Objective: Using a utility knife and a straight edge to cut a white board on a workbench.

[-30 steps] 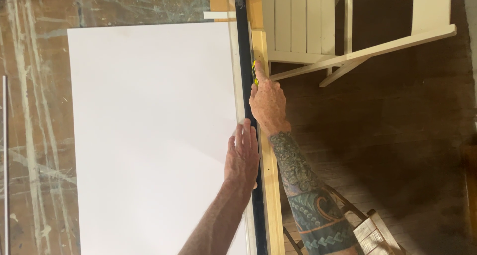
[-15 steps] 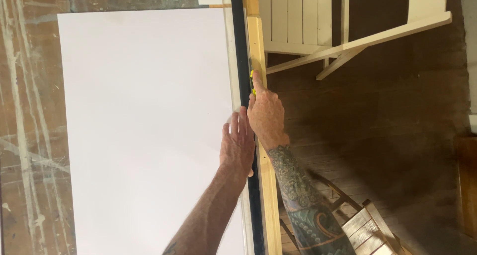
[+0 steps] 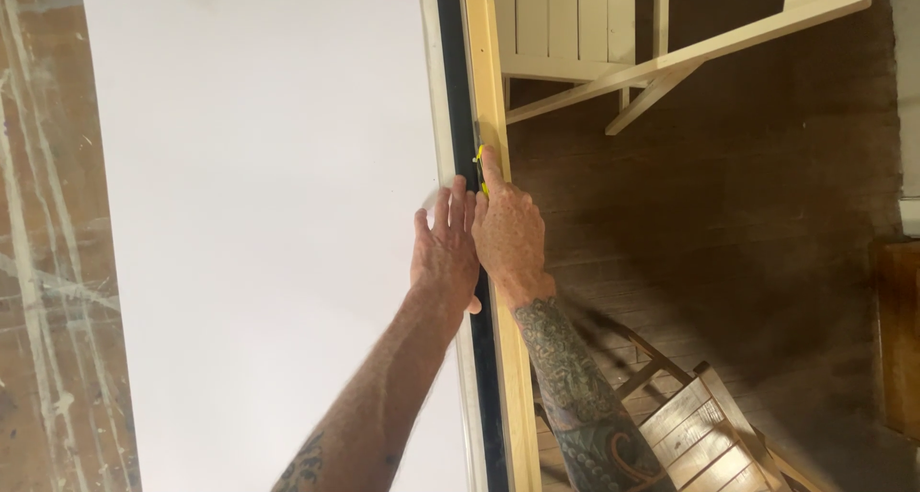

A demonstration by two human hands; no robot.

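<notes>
1. Head view, hands. The left hand [image 3: 446,252] lies flat, fingers spread and apart, pressing on a long black straightedge [image 3: 458,90] and the right margin of a large white board [image 3: 259,233]. The right hand [image 3: 508,233] is closed around a small yellow cutter [image 3: 478,157], forefinger stretched along it, the tip set against the straightedge's right edge.

2. Head view, position of the work. The white board lies flat on the tabletop [image 3: 48,262], covering most of it; its right edge runs just beside a pale wooden strip [image 3: 491,80] that borders the tabletop. The straightedge lies lengthwise over that margin.

3. Handling. The board looks light, stiff and smooth, probably easy to dent or crease at corners; judged best held flat with a spread palm, or lifted by two opposite edges. The straightedge looks rigid and likely to slide on the smooth face unless pressed down. The cutter is small and calls for a closed grip.

4. Surface and room. The tabletop is brown, streaked with pale paint marks. To the right lies a dark wooden floor [image 3: 728,262], with a white slatted chair [image 3: 594,32] above and a wooden slatted chair [image 3: 709,425] below.
</notes>
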